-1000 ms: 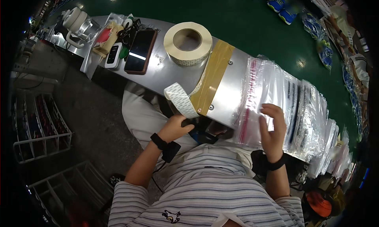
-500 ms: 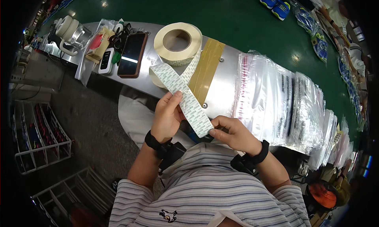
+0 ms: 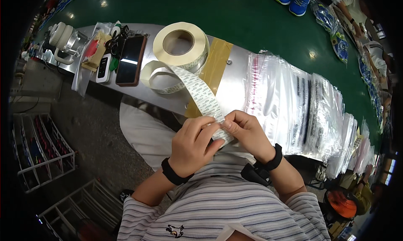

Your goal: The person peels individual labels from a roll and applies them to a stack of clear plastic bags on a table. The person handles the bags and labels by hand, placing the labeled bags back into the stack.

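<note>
Both hands [image 3: 218, 136] now pinching one label strip [image 3: 201, 94]

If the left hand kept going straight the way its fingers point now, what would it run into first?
Probably the right hand: the left hand points up and to the right, and its fingertips already meet the right hand's on the white strip of sticker labels pinched between them. Beyond lie the clear plastic bags.

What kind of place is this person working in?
Probably a factory packing line: a long green conveyor belt, stacks of clear plastic bags on a metal worktable, and a big roll of stickers whose strip both hands are holding.
</note>
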The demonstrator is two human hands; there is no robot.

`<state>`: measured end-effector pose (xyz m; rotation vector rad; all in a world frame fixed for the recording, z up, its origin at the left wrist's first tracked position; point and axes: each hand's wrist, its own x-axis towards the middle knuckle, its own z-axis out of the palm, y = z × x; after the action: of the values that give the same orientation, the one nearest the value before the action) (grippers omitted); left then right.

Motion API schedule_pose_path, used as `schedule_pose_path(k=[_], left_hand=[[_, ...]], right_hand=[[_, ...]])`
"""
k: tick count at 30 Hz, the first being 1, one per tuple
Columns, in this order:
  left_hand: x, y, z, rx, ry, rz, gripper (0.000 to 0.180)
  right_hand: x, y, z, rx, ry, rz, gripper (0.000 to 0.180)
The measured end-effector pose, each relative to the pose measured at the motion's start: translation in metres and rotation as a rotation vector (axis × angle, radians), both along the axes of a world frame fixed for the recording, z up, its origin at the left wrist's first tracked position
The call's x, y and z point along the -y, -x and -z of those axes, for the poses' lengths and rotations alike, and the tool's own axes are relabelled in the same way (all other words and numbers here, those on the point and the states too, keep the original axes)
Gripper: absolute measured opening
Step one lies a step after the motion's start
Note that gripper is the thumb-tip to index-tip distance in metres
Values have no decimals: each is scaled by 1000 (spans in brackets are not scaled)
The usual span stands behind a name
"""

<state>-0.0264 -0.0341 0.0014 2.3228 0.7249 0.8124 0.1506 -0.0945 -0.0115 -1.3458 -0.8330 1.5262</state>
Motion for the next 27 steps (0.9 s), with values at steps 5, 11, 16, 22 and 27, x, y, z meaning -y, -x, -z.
schedule_pose_path(k=[5,11,16,22,27], left_hand=[[-4,-3,9,204,357,-143,31],[-19,-8,13,571,709,-197,32],[-58,-11,28,673,595,-307,25],[-86,0,46,503,313,-409,20],[-45,-12,-16,-49,-218,-408,35]], right_hand=[[10,-5,-15,-173,-62,-146,37],[7,-8,-12,199,-2,-283,20],[11,-6,-4,116,-27,-230,17],[6,-17,-16,97,35,-212,16],[4,-8,-3,125,-19,56,11]])
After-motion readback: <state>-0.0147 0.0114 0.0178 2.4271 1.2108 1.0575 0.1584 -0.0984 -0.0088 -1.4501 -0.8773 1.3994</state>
